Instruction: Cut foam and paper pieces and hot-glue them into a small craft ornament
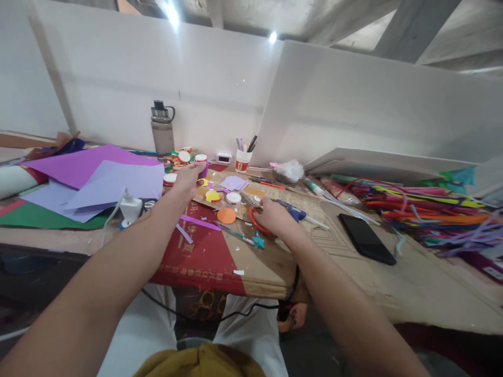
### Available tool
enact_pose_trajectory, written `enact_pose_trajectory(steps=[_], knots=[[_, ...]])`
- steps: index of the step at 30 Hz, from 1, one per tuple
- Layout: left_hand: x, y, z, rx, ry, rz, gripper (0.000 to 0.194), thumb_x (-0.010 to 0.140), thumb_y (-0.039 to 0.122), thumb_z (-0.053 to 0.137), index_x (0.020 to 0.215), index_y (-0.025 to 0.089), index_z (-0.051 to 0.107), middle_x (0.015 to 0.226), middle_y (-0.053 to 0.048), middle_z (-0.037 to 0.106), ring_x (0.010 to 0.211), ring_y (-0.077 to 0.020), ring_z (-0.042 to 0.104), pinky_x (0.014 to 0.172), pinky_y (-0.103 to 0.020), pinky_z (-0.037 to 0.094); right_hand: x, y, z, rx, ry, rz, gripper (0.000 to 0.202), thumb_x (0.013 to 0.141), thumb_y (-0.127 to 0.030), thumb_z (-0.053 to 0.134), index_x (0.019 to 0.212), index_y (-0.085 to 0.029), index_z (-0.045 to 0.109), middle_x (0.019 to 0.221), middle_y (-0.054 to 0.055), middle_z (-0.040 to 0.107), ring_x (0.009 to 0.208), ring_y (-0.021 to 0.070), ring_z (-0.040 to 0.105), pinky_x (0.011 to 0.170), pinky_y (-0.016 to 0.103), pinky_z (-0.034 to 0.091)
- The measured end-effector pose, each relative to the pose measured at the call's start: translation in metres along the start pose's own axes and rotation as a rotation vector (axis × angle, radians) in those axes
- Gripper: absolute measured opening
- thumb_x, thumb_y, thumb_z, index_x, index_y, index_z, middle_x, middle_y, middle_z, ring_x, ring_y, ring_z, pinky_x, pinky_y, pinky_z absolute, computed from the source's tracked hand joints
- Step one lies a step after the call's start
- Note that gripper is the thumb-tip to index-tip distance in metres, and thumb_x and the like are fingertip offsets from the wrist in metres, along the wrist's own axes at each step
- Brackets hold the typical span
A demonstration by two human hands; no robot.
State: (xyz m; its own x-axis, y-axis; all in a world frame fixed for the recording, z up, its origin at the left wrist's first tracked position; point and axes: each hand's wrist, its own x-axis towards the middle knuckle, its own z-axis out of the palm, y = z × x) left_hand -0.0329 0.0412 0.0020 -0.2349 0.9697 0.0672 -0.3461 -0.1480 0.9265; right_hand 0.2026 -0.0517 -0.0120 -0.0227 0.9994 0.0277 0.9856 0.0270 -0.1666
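My left hand (190, 177) is closed around a small round tub-like piece (201, 158), white and red on top with purple at its side. My right hand (275, 215) has its fingers on the orange handle of a pair of scissors (256, 222), low over the cardboard. The scissor blades point away to the left, near a white disc (233, 198). Close by lie an orange paper circle (227, 215), a yellow paper piece (212, 196) and a stack of lilac paper squares (234, 183). A pen with a teal star-like end (257, 241) lies nearer me.
Purple and lilac sheets (113, 183) cover the left side, beside a white plug (131, 207). A water bottle (162, 131) and a cup of pens (243, 159) stand at the back. Rightward are a black phone (366, 238) and many coloured pipe cleaners (436, 214).
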Motion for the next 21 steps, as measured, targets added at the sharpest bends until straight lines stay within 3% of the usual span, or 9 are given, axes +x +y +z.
enact_pose_trajectory(steps=[7, 10, 12, 14, 17, 21], knots=[[-0.011, 0.008, 0.002, -0.123, 0.025, -0.031, 0.007, 0.076, 0.016, 0.065, 0.072, 0.013, 0.061, 0.059, 0.002, 0.057, 0.048, -0.0045, 0.048, 0.039, -0.015, 0.028, -0.008, -0.021, -0.022, -0.297, -0.099, -0.094, 0.037, 0.09, -0.04, 0.052, 0.1, -0.009, 0.07, 0.104, 0.022, 0.07, 0.101, 0.0317, 0.066, 0.08, 0.036, 0.048], [-0.014, 0.01, 0.002, -0.128, 0.035, -0.064, 0.009, 0.082, 0.018, 0.058, 0.075, 0.012, 0.06, 0.064, -0.003, 0.064, 0.048, -0.005, 0.053, 0.039, -0.014, 0.029, -0.002, -0.033, -0.036, -0.272, 0.002, -0.082, 0.035, 0.093, -0.039, 0.047, 0.102, -0.014, 0.07, 0.105, 0.018, 0.071, 0.101, 0.0288, 0.066, 0.081, 0.035, 0.048], [-0.015, 0.011, 0.003, -0.142, 0.04, -0.071, 0.011, 0.084, 0.017, 0.054, 0.074, 0.012, 0.057, 0.064, -0.002, 0.063, 0.044, -0.0037, 0.049, 0.038, -0.014, 0.026, 0.009, -0.044, -0.041, -0.213, 0.114, -0.156, 0.032, 0.094, -0.036, 0.046, 0.109, -0.018, 0.069, 0.109, 0.015, 0.07, 0.102, 0.0262, 0.065, 0.082, 0.033, 0.047], [-0.014, 0.01, 0.003, -0.162, 0.052, -0.066, 0.012, 0.084, 0.015, 0.054, 0.072, 0.014, 0.053, 0.06, 0.0, 0.06, 0.039, -0.0021, 0.042, 0.037, -0.013, 0.022, 0.025, -0.057, -0.042, -0.17, 0.142, -0.268, 0.03, 0.093, -0.032, 0.048, 0.113, -0.019, 0.067, 0.114, 0.012, 0.069, 0.105, 0.024, 0.063, 0.083, 0.03, 0.046], [-0.014, 0.008, 0.003, -0.18, 0.092, -0.052, 0.014, 0.08, 0.012, 0.056, 0.069, 0.015, 0.048, 0.055, 0.004, 0.053, 0.038, -0.0018, 0.038, 0.036, -0.013, 0.018, 0.053, -0.08, -0.033, -0.216, 0.057, -0.374, 0.032, 0.092, -0.025, 0.052, 0.12, -0.019, 0.066, 0.122, 0.012, 0.066, 0.111, 0.021, 0.061, 0.089, 0.026, 0.044], [-0.015, 0.005, 0.003, -0.18, 0.117, -0.113, 0.016, 0.078, 0.005, 0.05, 0.067, 0.015, 0.046, 0.052, 0.005, 0.048, 0.038, -0.0025, 0.036, 0.036, -0.014, 0.017, 0.089, -0.106, -0.015, -0.269, -0.023, -0.38, 0.029, 0.083, -0.015, 0.061, 0.11, -0.016, 0.072, 0.117, 0.014, 0.069, 0.109, 0.0227, 0.063, 0.087, 0.025, 0.046]])
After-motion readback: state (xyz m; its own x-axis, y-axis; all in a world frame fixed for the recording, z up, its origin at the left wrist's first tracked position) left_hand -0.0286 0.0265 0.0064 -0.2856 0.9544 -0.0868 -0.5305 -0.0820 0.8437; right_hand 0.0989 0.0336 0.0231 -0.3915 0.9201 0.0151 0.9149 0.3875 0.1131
